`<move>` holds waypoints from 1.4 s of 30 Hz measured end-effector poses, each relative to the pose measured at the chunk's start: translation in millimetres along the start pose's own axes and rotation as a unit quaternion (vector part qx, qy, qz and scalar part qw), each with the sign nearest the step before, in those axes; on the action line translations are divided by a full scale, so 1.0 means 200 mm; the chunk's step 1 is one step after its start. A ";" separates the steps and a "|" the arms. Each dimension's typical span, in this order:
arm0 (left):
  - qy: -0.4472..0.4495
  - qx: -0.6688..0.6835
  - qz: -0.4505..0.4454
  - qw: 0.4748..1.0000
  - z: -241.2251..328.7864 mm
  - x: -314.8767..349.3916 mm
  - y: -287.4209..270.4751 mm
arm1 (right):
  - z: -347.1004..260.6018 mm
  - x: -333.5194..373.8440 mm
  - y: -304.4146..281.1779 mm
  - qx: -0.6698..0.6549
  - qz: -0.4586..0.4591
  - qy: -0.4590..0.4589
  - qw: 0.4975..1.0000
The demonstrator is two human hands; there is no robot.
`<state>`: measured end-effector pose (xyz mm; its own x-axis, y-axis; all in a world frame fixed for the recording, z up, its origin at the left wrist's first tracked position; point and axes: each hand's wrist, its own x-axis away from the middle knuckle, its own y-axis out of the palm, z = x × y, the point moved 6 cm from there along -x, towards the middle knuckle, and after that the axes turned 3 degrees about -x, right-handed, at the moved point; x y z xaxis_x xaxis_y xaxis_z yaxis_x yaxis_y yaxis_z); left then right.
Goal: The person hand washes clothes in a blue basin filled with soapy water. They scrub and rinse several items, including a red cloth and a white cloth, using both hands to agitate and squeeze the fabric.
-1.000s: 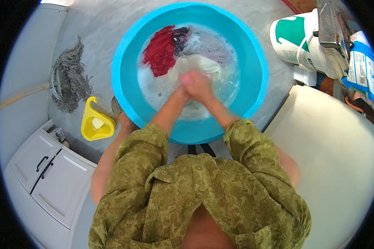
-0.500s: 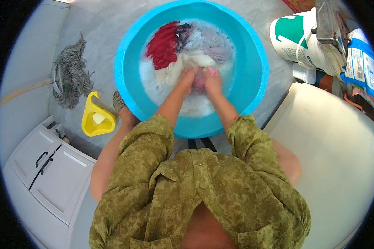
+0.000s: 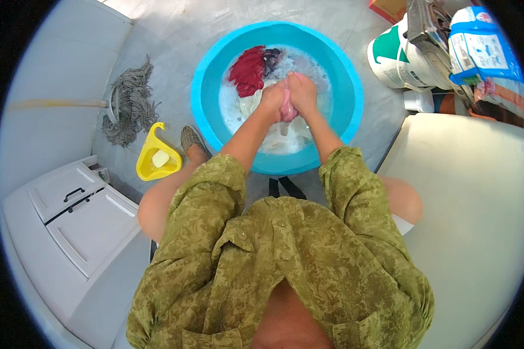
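Over a round blue basin (image 3: pixel 206 110) of sudsy water, both my hands grip one wet pink cloth (image 3: pixel 287 106). My left hand (image 3: pixel 272 98) is closed around its left side, and my right hand (image 3: pixel 303 93) is closed around its right side. The cloth is bunched between my hands, with a bit showing above and a longer part hanging below. Behind my left hand, a red cloth (image 3: pixel 247 72) lies in the suds beside a dark patterned cloth (image 3: pixel 271 60). A whitish cloth (image 3: pixel 249 103) is partly hidden by my left hand.
Left of the basin are a yellow dish (image 3: pixel 148 152) holding a pale soap bar (image 3: pixel 160 158) and a grey string mop (image 3: pixel 135 99). A white cabinet (image 3: pixel 93 227) stands at lower left. To the right are a white-and-green bucket (image 3: pixel 390 58), a blue-and-white package (image 3: pixel 480 49) and a large white surface (image 3: pixel 460 192).
My hands have brought the pink cloth up out of the suds, squeezed closer together. The whole view has shifted, so the basin appears lower and smaller.
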<state>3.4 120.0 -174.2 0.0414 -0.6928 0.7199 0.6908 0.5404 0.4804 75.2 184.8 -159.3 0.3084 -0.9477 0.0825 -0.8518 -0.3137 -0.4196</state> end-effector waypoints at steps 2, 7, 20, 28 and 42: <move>0.012 0.016 -0.034 0.999 0.04 0.05 0.04 | -0.04 -0.01 0.00 -0.152 -0.044 0.099 0.982; 0.029 0.090 -0.091 0.991 0.23 0.19 0.11 | -0.37 0.06 -0.10 -0.380 -0.115 0.078 0.915; 0.202 -0.243 -0.096 0.944 0.44 0.76 0.32 | -0.76 0.21 -0.34 -0.397 -0.170 0.111 0.895; 0.108 -0.139 -0.124 0.976 0.44 0.83 0.21 | -0.89 0.42 -0.39 -0.252 -0.174 0.148 0.940; 0.161 -0.126 -0.087 0.975 0.46 0.76 0.17 | -0.71 0.32 -0.27 -0.496 -0.132 0.121 0.850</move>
<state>-32.7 76.6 -2.3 0.1041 -0.8993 0.4247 0.8617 0.2949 0.4130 81.4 132.5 -2.4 0.5497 -0.7834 0.2899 -0.7422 -0.2987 0.6000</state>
